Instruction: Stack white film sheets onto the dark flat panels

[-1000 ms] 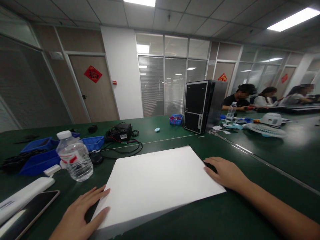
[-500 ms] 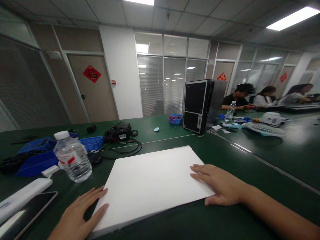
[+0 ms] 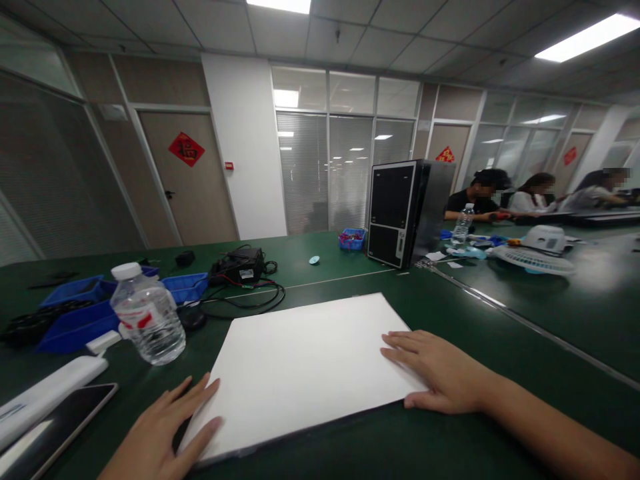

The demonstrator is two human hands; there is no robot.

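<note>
A flat white rectangular stack of paper (image 3: pixel 300 373) lies on the green table in front of me, tilted a little to the right at its far side. At its left edge my left hand (image 3: pixel 163 427) holds it, thumb and fingertips spread over the top surface. My right hand (image 3: pixel 440 370) grips the right edge, with fingers stretched over the top and the thumb by the near corner. What the palms touch under the edges is hidden.
Left stand a water bottle (image 3: pixel 147 320), blue bins (image 3: pixel 80 327), a phone (image 3: pixel 65 427) and a white device (image 3: pixel 50 397). Beyond are a black power adapter (image 3: pixel 240 267) with cables and a computer tower (image 3: pixel 400 213). A white fan (image 3: pixel 537 250) and seated people (image 3: pixel 475 197) are right.
The stack's near left edge sits lower and shows less thickness. My left hand has shifted slightly to the right with it; my right hand is nearly still.
</note>
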